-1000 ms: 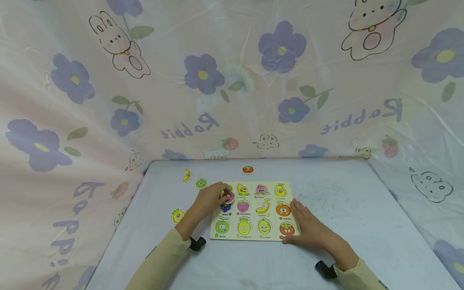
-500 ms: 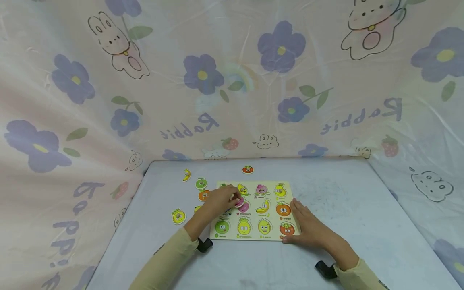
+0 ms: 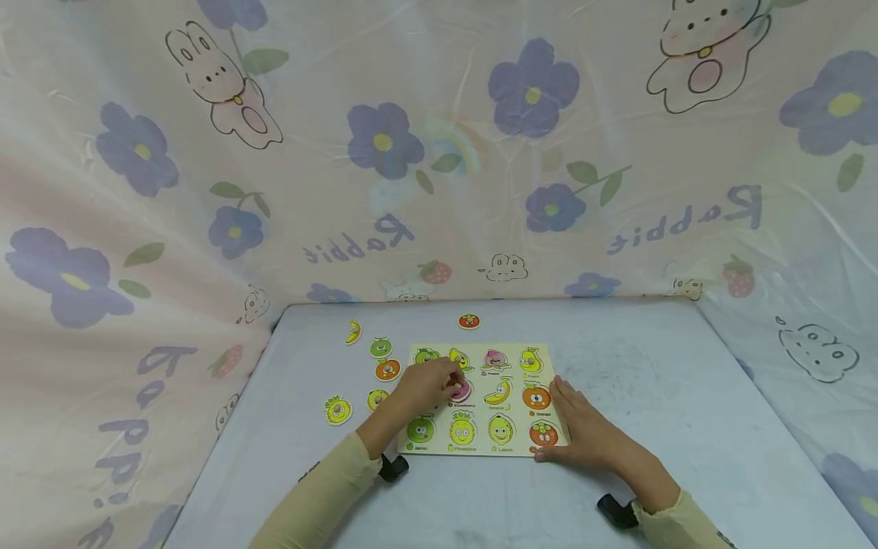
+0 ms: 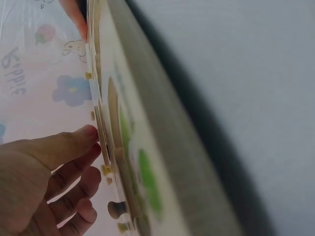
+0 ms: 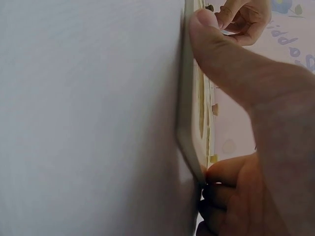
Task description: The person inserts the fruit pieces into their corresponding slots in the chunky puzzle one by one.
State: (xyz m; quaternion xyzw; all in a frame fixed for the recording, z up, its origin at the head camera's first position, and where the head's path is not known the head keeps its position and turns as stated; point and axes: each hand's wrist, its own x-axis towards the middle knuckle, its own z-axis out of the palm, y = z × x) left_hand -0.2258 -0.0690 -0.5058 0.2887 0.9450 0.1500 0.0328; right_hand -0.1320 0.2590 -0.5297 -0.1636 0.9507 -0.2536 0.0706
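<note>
In the head view, a cream fruit puzzle board (image 3: pixel 480 449) lies on the table. My left hand (image 3: pixel 428 385) pinches a pink strawberry puzzle piece (image 3: pixel 463 392) over the strawberry spot in the middle row, and covers the grape spot. The left wrist view has that thumb (image 4: pixel 84 135) and forefinger right at the edge of a thin piece, low against the board. My right hand (image 3: pixel 590 431) rests at the board's right side, fingers straight along the right edge and thumb at the near corner. From the right wrist, its thumb (image 5: pixel 216 44) and fingers press the board's edges.
Loose pieces lie left of the board: a banana (image 3: pixel 353 332), a melon (image 3: pixel 380 348), an orange (image 3: pixel 387 370), a pineapple (image 3: pixel 338 409) and a partly covered yellow piece (image 3: pixel 376 399). A tomato piece (image 3: pixel 469 322) lies behind the board. Patterned cloth (image 3: pixel 453 191) walls the table.
My left hand has carried the pink piece right from above the grape spot and lowered it onto the strawberry spot. My right hand has stayed put at the board's edge.
</note>
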